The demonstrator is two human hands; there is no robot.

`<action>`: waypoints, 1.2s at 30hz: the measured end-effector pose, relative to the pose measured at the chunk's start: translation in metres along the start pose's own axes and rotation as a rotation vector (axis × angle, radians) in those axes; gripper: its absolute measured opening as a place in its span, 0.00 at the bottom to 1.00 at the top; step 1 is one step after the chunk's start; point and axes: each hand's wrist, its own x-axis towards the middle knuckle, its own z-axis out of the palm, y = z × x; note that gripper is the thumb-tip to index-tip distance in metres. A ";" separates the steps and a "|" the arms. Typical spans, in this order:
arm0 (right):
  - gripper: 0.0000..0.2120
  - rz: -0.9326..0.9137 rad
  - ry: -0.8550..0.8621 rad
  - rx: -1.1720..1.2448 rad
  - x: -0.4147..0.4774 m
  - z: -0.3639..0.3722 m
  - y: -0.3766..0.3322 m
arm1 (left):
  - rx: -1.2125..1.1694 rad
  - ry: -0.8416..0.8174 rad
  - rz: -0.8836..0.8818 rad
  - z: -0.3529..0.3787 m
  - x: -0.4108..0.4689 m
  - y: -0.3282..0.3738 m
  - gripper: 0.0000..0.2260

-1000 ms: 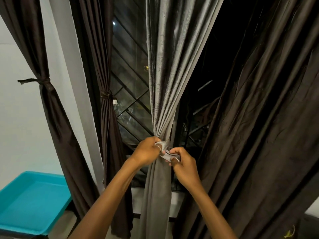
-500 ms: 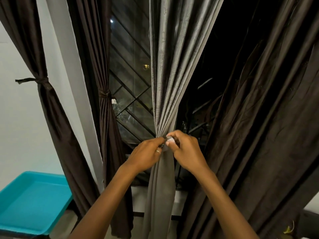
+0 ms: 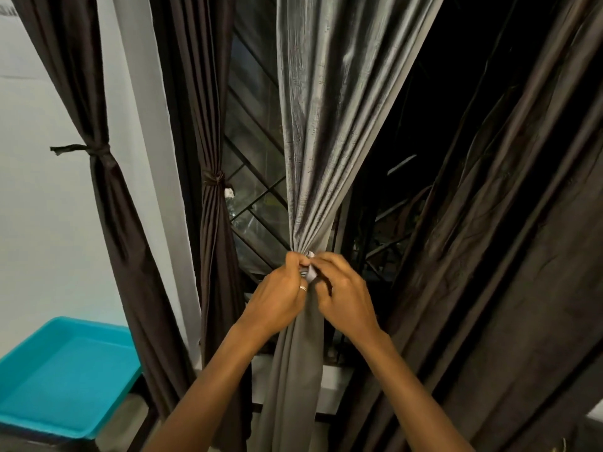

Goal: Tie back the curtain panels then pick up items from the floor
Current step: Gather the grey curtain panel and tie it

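Grey curtain panel hangs dead centre, running 12 to 6 o'clock and bunched tight at mid-frame. Both my hands are on the bunch point. Left hand: fingers curled, tips pinching the pale tie strip from the 9 o'clock side, ring on 1 finger. Right hand: fingers curled, pinching the same strip from the 3 o'clock side. The strip sits against the gathered grey folds, mostly hidden by my fingertips, so I can't tell whether it is knotted.

2 dark panels are tied: 1 at 9 o'clock, 1 at 10 o'clock by the window grille. A loose dark panel fills 3 o'clock.

Teal tray at 8 o'clock, partly cropped. Only its plain teal bottom and rim show.
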 end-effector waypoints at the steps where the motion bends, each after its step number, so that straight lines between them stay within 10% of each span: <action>1: 0.20 -0.002 -0.064 -0.022 -0.003 0.000 0.002 | -0.003 0.013 -0.002 -0.001 0.001 0.000 0.07; 17: 0.10 0.098 -0.300 0.041 0.012 -0.005 0.000 | 0.172 0.188 0.054 0.001 0.005 0.017 0.03; 36: 0.13 0.061 -0.138 -0.187 -0.013 0.003 0.002 | 0.150 0.167 0.082 0.012 0.006 0.017 0.05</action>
